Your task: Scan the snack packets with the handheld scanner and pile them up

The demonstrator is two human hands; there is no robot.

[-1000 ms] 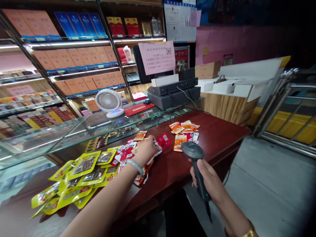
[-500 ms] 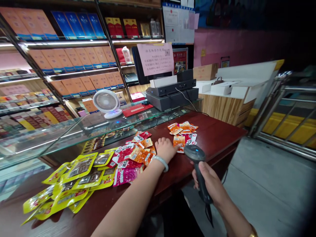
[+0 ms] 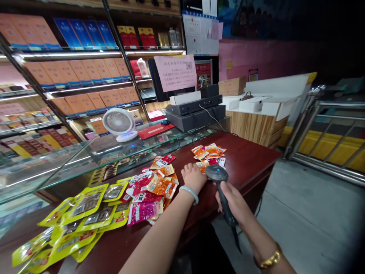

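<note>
Over the edge of the dark-red tabletop, a scanner points its head toward orange packets, its handle slanting down rightward inside the wrapped fingers of the right hand. Dark grey, it shows a blue light; beside it the left hand lies with bent fingers, any hold hidden, and beyond, a pink sheet reads "200", "300" and "500".

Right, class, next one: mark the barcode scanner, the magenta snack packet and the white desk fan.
Barcode scanner (image 3: 217,173): head view, on top of its scanning end.
Magenta snack packet (image 3: 145,212): head view, on its printed face.
White desk fan (image 3: 119,122): head view, on its round grille.
</note>
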